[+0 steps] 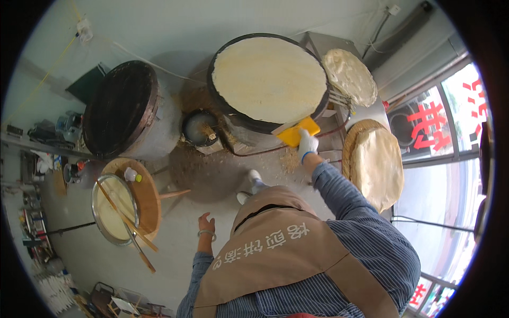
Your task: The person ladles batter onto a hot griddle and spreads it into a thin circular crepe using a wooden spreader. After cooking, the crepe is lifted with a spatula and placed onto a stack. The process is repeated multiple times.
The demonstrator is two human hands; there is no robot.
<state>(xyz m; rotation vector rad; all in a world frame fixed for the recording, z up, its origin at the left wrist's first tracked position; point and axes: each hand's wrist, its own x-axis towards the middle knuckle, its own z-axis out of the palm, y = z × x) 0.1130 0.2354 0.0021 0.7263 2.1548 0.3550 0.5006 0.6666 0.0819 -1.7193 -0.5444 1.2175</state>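
My right hand (308, 144), in a white glove with a blue cuff, grips a yellow plastic scraper (296, 133). The scraper's edge meets the near right rim of a large round griddle (254, 124). A thin, pale sheet of batter (270, 79) covers most of the griddle's top. Bare and with its fingers apart, my left hand (207, 223) hangs over the floor to the left of my apron, a bangle at its wrist. It holds nothing.
A second, dark griddle (121, 109) stands at left. Below it, wooden sticks lie across a metal bowl of batter (115, 206) beside a round wooden board (149, 194). Stacked flatbreads (377, 169) lie at right, with another pale folded sheet (350, 75) beyond. A hose (258, 154) crosses the floor.
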